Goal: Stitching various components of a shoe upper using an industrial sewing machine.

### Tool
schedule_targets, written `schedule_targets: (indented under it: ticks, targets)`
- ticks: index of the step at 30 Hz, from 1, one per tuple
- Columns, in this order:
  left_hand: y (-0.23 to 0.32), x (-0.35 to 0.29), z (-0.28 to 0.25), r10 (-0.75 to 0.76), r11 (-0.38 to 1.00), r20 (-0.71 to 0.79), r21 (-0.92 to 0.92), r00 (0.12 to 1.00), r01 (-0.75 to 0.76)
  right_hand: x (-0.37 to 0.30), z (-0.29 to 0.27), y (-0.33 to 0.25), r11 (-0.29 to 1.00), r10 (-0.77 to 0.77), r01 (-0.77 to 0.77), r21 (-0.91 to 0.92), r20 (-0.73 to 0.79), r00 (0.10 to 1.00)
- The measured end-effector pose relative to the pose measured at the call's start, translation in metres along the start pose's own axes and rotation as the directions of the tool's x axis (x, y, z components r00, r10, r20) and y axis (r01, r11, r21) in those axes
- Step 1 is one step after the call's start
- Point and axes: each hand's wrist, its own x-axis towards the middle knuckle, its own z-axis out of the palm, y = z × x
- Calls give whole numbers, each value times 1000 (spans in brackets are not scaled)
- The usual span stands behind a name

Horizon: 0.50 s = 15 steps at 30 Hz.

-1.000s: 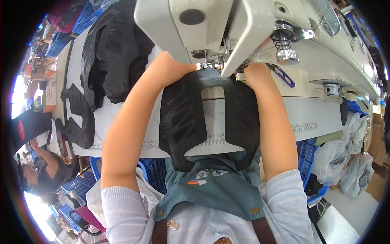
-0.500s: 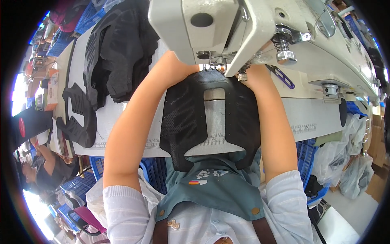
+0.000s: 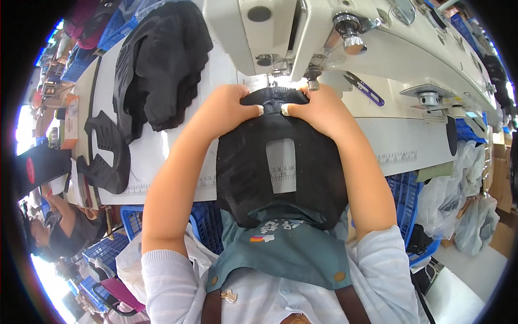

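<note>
A black shoe upper (image 3: 243,156) lies in front of me, its joined end at the sewing machine (image 3: 345,48) and its two side flaps hanging over the table edge onto my apron. My left hand (image 3: 232,110) grips the joined end from the left, with the thumb on top and the fingers underneath. From the right, my right hand (image 3: 315,110) grips it the same way. Both thumbs nearly meet over a darker seam area (image 3: 275,105). The machine's head stands just beyond my fingers, and I cannot make out whether the needle touches the upper.
A stack of black shoe uppers (image 3: 167,65) lies on the table at the left, with a single upper (image 3: 110,154) nearer. Purple-handled thread snips (image 3: 367,90) rest right of the machine. Blue baskets (image 3: 205,224) stand under the table edge. A co-worker (image 3: 59,227) sits far left.
Both hands have drawn the upper back from under the machine's head toward me. The thumbs now show on top of its joined end, and its flaps fold further onto my apron.
</note>
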Motion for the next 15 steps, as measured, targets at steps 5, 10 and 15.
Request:
schedule_targets:
  ticks: [5, 10, 15]
  targets:
    - [-5, -31, 8, 93, 995, -147, 61, 985, -85, -29, 8, 5, 981, -68, 70, 182, -13, 998]
    - [7, -56, 12, 108, 994, -192, 8, 975, -109, -44, 10, 9, 956, -175, 185, 226, -64, 982]
    - [10, -65, 12, 111, 993, -213, -25, 971, -119, -51, 10, 6, 942, -231, 249, 225, -104, 967]
